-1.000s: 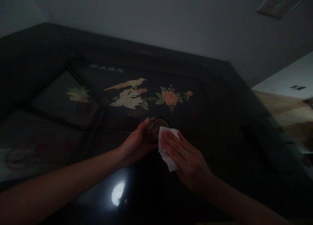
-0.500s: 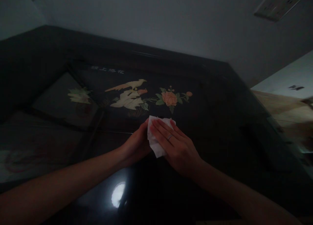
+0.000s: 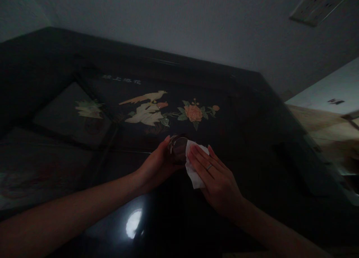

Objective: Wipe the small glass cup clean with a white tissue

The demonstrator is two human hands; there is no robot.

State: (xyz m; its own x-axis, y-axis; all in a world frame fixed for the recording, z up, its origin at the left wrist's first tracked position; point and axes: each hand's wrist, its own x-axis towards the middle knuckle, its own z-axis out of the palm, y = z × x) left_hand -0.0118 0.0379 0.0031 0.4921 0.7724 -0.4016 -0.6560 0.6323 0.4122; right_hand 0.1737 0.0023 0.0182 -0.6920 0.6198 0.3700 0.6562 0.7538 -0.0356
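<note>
Low over the dark glossy tabletop, my left hand point(image 3: 157, 162) is closed around a small round object point(image 3: 178, 147) with a shiny rim and a dark, smooth face; its exact kind is hard to make out in the dim light. A folded white tissue point(image 3: 194, 172) lies under the fingers of my right hand point(image 3: 217, 175), which wears a ring. The tissue touches the right side of the round object and covers part of it. Beneath the hands and lower down, the left hand's fingers are mostly hidden.
The dark tabletop point(image 3: 238, 112) carries an inlaid bird point(image 3: 153, 96) and a pink flower point(image 3: 193, 113). A long dark object point(image 3: 301, 170) lies to the right. Behind stands a pale wall point(image 3: 174, 22) with a socket plate point(image 3: 316, 7). A bright light reflection shows near the front.
My right hand and the tissue have slid right and slightly down, uncovering the round object's face. The left hand has stayed nearly in place.
</note>
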